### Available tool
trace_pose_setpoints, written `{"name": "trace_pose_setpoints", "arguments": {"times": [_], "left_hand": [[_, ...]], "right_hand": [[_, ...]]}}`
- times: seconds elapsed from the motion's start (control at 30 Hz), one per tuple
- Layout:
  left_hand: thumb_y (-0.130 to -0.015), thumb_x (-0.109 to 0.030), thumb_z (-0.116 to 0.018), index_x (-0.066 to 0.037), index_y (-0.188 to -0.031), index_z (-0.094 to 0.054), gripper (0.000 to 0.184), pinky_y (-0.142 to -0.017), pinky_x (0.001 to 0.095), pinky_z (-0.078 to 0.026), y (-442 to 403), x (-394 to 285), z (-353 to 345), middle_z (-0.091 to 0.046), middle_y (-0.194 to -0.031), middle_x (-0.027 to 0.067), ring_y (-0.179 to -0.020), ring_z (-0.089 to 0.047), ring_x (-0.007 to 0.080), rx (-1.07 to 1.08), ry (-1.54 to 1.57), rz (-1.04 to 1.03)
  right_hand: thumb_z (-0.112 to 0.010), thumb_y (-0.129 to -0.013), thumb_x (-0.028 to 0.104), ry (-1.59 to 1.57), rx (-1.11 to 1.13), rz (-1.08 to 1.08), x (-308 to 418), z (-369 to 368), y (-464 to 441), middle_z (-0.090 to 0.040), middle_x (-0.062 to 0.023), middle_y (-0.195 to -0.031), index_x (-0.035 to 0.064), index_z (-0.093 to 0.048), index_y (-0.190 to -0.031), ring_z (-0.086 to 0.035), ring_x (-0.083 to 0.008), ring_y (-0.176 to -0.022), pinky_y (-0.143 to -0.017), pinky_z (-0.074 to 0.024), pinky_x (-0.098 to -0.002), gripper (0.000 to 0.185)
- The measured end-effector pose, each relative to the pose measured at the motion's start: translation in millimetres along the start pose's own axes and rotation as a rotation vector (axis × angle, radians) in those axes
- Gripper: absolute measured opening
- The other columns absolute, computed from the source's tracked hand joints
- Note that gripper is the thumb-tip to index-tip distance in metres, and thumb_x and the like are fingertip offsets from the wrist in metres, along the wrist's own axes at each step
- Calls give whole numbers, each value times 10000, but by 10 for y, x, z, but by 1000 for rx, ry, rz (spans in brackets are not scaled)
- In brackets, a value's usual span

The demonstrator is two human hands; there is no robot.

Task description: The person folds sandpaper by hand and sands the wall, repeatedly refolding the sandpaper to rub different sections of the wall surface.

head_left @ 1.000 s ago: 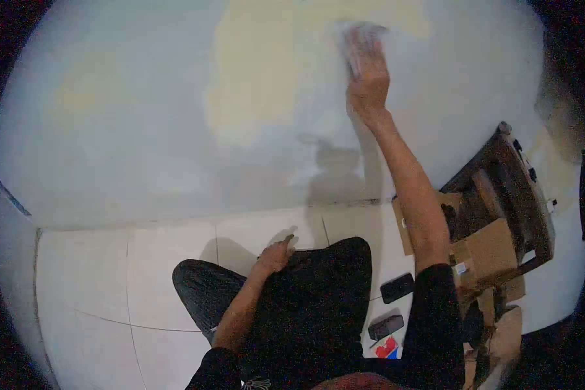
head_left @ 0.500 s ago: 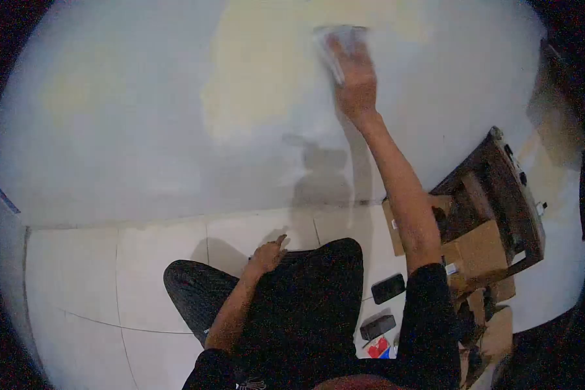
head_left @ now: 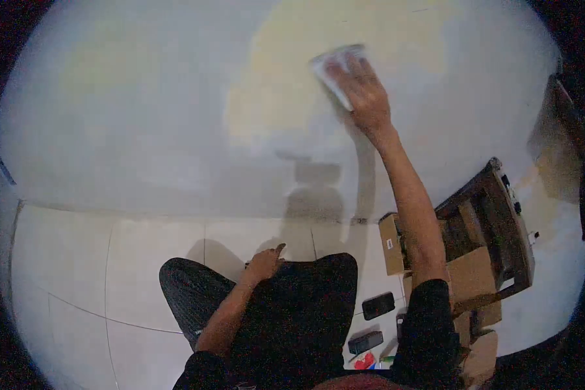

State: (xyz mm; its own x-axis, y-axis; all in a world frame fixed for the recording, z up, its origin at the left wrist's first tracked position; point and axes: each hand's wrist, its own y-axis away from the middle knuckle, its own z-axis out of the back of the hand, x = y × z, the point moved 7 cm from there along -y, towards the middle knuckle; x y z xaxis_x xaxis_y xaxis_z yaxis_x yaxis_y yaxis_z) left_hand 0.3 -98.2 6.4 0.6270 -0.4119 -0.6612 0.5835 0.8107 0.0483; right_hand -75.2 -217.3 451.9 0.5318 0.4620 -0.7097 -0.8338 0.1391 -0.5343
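Indoors, the right hand (head_left: 370, 104) grips a white sheet (head_left: 332, 77) against a yellow-patched wall (head_left: 175, 136). The left hand (head_left: 264, 266) sits low by the lap (head_left: 299, 302), its hold unclear.

My right sleeve (head_left: 429, 318): plain black cloth, loose and wide, its hem ending close to the elbow.
My left sleeve (head_left: 205, 369): the same black, partly cut off by the lower edge of view.
My shirt front (head_left: 246, 386): dark, with thin pale lines of a marking at the very bottom; too little shows to make it out.
My trousers (head_left: 192, 292): black or very dark, rounded over the knees, with a fine texture on the left leg.
My right forearm (head_left: 409, 195): bare, narrowing towards the wrist.
My left forearm (head_left: 227, 318): bare too.
My right hand (head_left: 368, 101) and left hand (head_left: 264, 265): uncovered.
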Motion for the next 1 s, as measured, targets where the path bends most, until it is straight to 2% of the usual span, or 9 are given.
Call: {"name": "trace_pose_setpoints", "arguments": {"times": [0.13, 0.23, 0.37, 0.53, 0.63, 0.67, 0.77, 0.9, 1.0], "left_hand": [[-930, -252, -505, -43, -1412, -306, 562, -859, 508, -475, -58, 56, -74, -603, -1094, 254, -1017, -579, 430, 22, 29, 22], [-933, -269, -502, -50, -1411, -306, 561, -869, 510, -471, -70, 37, -33, -598, -1109, 254, -1033, -575, 423, -24, -26, -20], [-935, -287, -500, -68, -1419, -295, 569, -891, 506, -466, -92, 63, -139, -584, -1146, 250, -1055, -569, 412, 88, 11, 74], [-931, -256, -504, -74, -1421, -290, 565, -891, 510, -467, -78, 106, -179, -580, -1154, 251, -1054, -573, 411, 101, -18, 77], [-928, -240, -509, -75, -1420, -292, 563, -892, 507, -469, -116, 189, -285, -583, -1147, 251, -1067, -571, 408, 59, 7, 24], [-927, -238, -512, -77, -1421, -292, 564, -889, 504, -472, -133, 235, -345, -584, -1147, 250, -1070, -570, 408, 91, 1, 29], [-922, -234, -525, -72, -1421, -295, 573, -875, 500, -478, -142, 200, -243, -589, -1134, 250, -1062, -572, 409, 78, -36, 22], [-913, -235, -543, -62, -1415, -307, 581, -845, 501, -484, -59, 4, -89, -599, -1102, 249, -1034, -581, 408, 35, 11, 8], [-909, -251, -550, -67, -1411, -310, 587, -839, 503, -484, -53, 140, -175, -602, -1088, 250, -1021, -584, 410, 32, 21, 20]], "right_hand": [[-607, -797, 18, 37, -419, -702, -565, 132, 196, -497, -45, -1378, 134, -529, -1312, -398, -350, -1308, -1068, -374, -434, 534], [-555, -782, 17, -59, -95, -69, -234, 8, 4, -506, -156, -1342, 171, -518, -1332, -487, -410, -1207, -1043, -388, -452, 573], [-542, -809, 43, 75, -184, -490, -528, 103, 82, -504, -149, -1346, 170, -520, -1331, -479, -392, -1222, -1047, -382, -458, 538], [-585, -754, -10, -63, 22, 94, 41, -25, -156, -515, -198, -1306, 178, -518, -1334, -436, -407, -1251, -1058, -365, -473, 613], [-524, -853, 54, -78, -448, -829, -433, 165, 53, -511, -42, -1363, 173, -541, -1307, -446, -302, -1275, -1072, -365, -449, 470], [-524, -853, 54, -80, -446, -828, -377, 180, 90, -511, -42, -1363, 173, -541, -1307, -446, -302, -1275, -1072, -365, -449, 470], [-558, -856, 56, 5, 44, 36, 129, 9, -136, -497, -145, -1348, 165, -524, -1327, -428, -399, -1262, -1046, -369, -471, 485], [-562, -854, 138, 66, -313, -754, -341, 249, 70, -562, -82, -1291, 181, -533, -1313, -436, -347, -1273, -1063, -353, -460, 462], [-531, -884, 177, -264, 349, 43, 706, -387, 212, -528, -76, -1330, 200, -502, -1333, -436, -332, -1274, -1085, -343, -439, 451]]}}
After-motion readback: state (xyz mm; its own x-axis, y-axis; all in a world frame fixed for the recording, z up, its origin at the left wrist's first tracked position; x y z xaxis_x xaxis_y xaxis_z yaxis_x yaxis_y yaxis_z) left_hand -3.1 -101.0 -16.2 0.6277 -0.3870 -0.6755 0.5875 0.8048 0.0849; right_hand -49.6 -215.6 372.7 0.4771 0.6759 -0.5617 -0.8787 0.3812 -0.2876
